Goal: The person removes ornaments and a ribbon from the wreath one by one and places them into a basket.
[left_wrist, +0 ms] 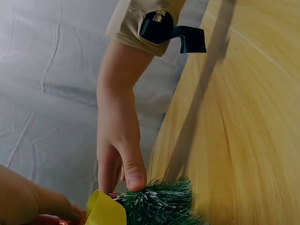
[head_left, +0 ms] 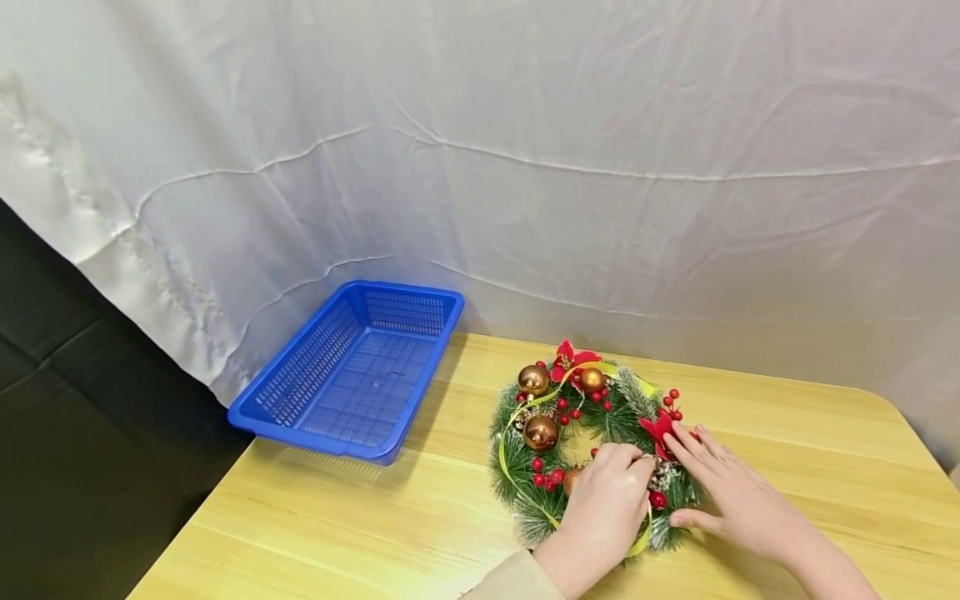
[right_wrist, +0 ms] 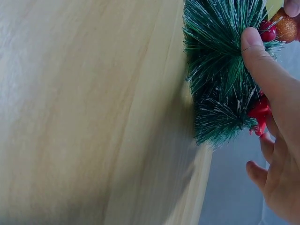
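A green Christmas wreath (head_left: 630, 400) with red berries, red flowers, brown ornament balls and a thin yellow ribbon (left_wrist: 105, 211) lies flat on the table. My left hand (head_left: 607, 500) bends over its near side with curled fingers. In the right wrist view those fingertips are on a glittery orange ball (right_wrist: 285, 28), beside a red berry (right_wrist: 267, 31). My right hand (head_left: 738, 500) rests on the wreath's right side, fingers extended by a red flower (head_left: 658, 435). Its thumb lies on the green needles (right_wrist: 225, 37), as the right wrist view shows.
A blue plastic basket (head_left: 442, 367) stands at the table's left, with nothing in it. Behind the wooden table (head_left: 300, 517) hangs a pale grey cloth (head_left: 525, 167). Dark material (head_left: 45, 400) lies beyond the left edge.
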The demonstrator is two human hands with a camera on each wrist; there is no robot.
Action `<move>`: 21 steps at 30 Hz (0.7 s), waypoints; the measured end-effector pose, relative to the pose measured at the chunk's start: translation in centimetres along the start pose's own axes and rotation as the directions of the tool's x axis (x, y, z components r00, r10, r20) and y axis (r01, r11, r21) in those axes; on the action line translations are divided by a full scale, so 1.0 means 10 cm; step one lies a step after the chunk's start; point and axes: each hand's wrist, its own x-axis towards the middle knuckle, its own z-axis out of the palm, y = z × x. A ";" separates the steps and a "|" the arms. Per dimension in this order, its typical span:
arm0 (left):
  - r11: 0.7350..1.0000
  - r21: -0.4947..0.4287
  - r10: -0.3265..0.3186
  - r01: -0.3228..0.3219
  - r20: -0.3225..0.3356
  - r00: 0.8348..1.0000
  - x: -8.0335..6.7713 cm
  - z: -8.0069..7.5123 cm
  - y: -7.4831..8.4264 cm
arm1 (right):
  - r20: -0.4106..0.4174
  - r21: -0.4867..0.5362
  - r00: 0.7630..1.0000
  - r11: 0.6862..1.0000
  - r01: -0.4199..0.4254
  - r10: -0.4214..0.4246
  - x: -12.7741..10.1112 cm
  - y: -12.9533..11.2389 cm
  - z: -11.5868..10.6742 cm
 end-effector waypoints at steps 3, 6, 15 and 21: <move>1.000 0.012 0.018 -0.018 -0.002 1.000 0.00 0.01 0.00 | -0.002 -0.002 1.000 1.000 0.001 -0.001 0.00 0.00 0.00; 0.999 0.022 0.030 -0.030 -0.005 1.000 0.00 0.01 0.00 | -0.008 -0.007 1.000 1.000 0.004 -0.004 -0.01 -0.01 0.00; 0.999 0.018 0.033 -0.032 -0.036 0.999 0.01 0.02 0.00 | -0.014 -0.014 1.000 1.000 0.008 -0.008 -0.01 0.00 0.00; 1.000 0.006 0.019 -0.018 -0.049 0.999 0.04 -0.04 -0.01 | -0.006 -0.010 1.000 1.000 0.001 -0.001 -0.01 0.01 0.01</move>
